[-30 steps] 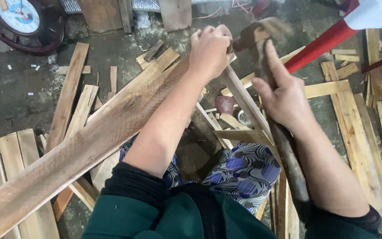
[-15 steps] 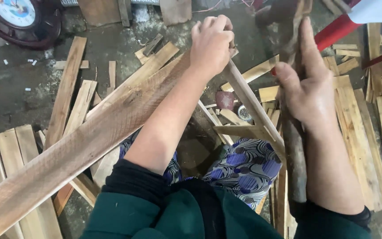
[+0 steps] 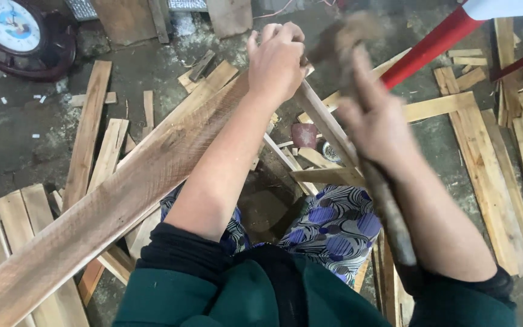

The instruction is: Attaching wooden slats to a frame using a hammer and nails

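**A:** Where are our hands?

**B:** Our left hand [image 3: 276, 60] is clenched in a fist at the top end of the plank [image 3: 122, 200], where a thin slat [image 3: 325, 124] meets it. The plank slants from there down to the lower left, across our lap.

**A:** And the right?

**B:** Our right hand [image 3: 373, 121] is blurred. It grips the hammer [image 3: 388, 212] by the handle, with the head raised just beside our left fist.

**A:** What worries us?

**B:** The head is very near our left knuckles, so we judge that a stroke slightly off line could land on them. One or two right fingers look lifted, and a loose hold could let the handle twist. The plank only leans on us, so a jolt might slide it.

**A:** Any containers?

**B:** We see only a small round tin [image 3: 331, 151] on the floor under the slat. We cannot tell what is in it.
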